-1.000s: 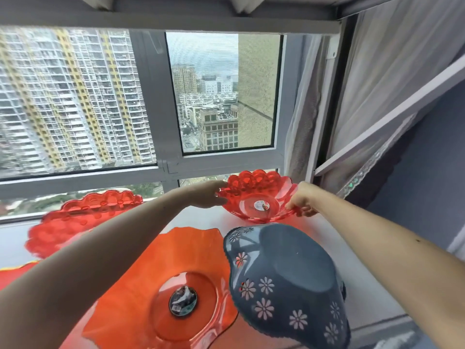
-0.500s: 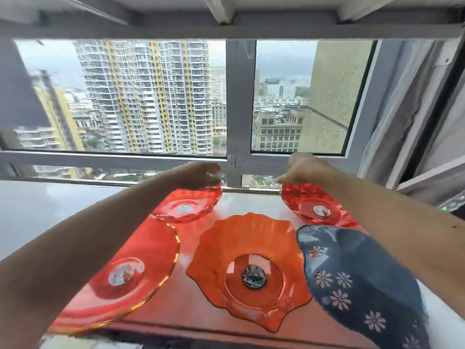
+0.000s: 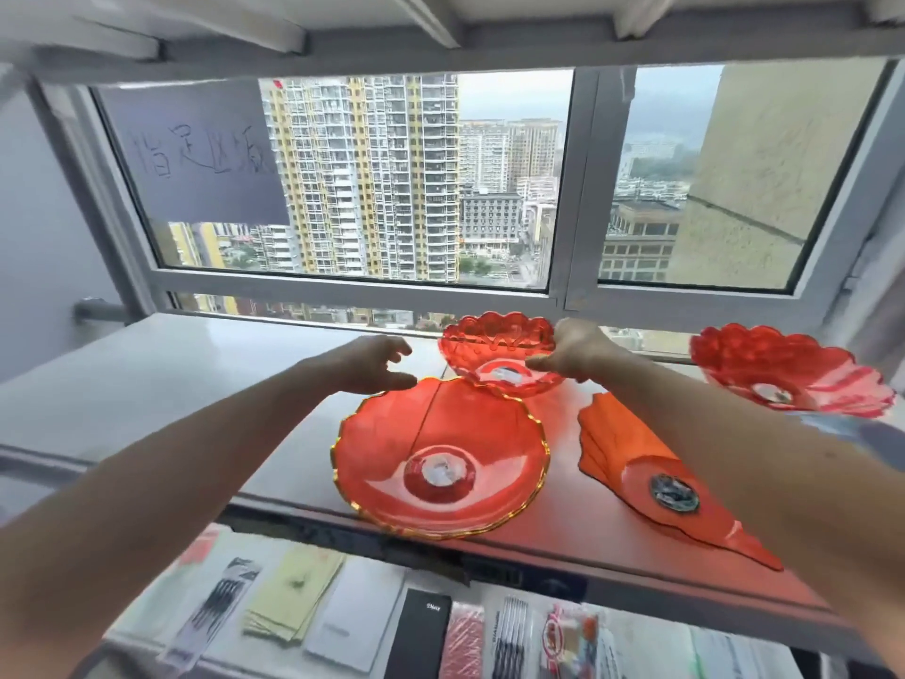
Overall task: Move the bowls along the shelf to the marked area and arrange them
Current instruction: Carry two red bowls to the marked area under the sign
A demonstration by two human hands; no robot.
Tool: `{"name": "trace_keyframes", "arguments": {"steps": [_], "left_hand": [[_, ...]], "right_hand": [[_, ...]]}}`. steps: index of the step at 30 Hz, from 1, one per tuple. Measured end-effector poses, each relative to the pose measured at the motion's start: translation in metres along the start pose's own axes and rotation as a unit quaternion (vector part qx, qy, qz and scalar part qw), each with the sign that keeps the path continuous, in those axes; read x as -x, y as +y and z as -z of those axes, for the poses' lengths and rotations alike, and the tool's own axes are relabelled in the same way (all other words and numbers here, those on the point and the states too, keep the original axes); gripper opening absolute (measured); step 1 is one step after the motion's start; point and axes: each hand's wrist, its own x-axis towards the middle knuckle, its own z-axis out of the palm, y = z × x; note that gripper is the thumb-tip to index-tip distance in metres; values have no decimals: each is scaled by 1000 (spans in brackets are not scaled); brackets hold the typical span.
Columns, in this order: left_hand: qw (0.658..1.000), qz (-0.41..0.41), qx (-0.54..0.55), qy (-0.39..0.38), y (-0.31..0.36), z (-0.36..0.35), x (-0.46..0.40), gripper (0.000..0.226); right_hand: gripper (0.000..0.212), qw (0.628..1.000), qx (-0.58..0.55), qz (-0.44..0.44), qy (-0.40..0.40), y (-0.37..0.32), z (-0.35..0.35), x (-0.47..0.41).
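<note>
- Right hand (image 3: 575, 352): fingers closed on the near right rim of a small translucent red plastic bowl with a scalloped, beaded edge (image 3: 494, 355). The bowl sits tilted toward the camera at the back of the pale, glossy shelf (image 3: 147, 379), just below the window frame. A round label on its base is unreadable.
- Left hand (image 3: 374, 362): fingers spread and curled, holding nothing, just left of that small bowl and apart from it, above the far rim of the bowl below.
- Directly below both hands: a large translucent red-orange plastic bowl with a wavy, gold-trimmed rim (image 3: 440, 458), smooth and shiny, resting at the shelf's front edge. Its centre sticker is illegible.
- Under the right forearm: a flat orange ribbed plastic dish with a fluted edge (image 3: 631, 458), partly hidden, with a dark round label.
- Far right of the right hand: a second red scalloped plastic bowl (image 3: 788, 370).
- Up and left of the left hand: a dark sheet stuck on the window glass (image 3: 205, 159) with handwritten characters, too blurred to read.
- Below the shelf: flat packaged goods (image 3: 421, 634); the print is too small to read.
</note>
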Motion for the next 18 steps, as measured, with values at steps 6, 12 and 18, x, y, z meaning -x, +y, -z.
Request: {"name": "trace_keyframes", "arguments": {"steps": [6, 12, 18], "left_hand": [[997, 30, 59, -41, -25, -14, 3, 43], [991, 36, 123, -31, -22, -21, -13, 21], [986, 53, 155, -35, -22, -19, -32, 14]], "right_hand": [[35, 989, -77, -113, 54, 4, -22, -8], [27, 949, -227, -217, -3, 5, -20, -21], [21, 908, -336, -239, 79, 4, -12, -32]]}}
